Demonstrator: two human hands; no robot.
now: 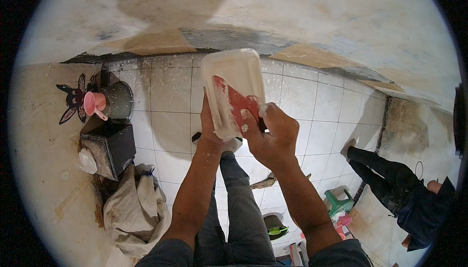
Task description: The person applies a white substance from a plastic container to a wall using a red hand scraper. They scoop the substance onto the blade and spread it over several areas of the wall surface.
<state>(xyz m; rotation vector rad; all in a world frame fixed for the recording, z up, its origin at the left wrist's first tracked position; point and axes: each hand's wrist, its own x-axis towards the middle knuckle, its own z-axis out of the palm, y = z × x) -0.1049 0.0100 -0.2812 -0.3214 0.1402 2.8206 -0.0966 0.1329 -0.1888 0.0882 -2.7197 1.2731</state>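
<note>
My left hand (209, 121) is wrapped round the left side and underside of a clear plastic tub (249, 58), holding it tilted in front of me; most of its fingers are hidden behind the tub. Pale, creamy paste coats the inside of the tub. In my right hand (274, 142) is a red putty scraper (238, 100), gripped between thumb and fingers. Its blade lies slantwise inside the tub, smeared with the paste. White smudges show on my right thumb and fingers.
A patchy wall (292, 8) rises ahead over white floor tiles (170, 89). At left stand a bucket (122, 102), a pink dipper (94, 103), a black box (119, 145) and a draped cloth (134, 213). Another person (390, 174) and a green stool (336, 203) are at right.
</note>
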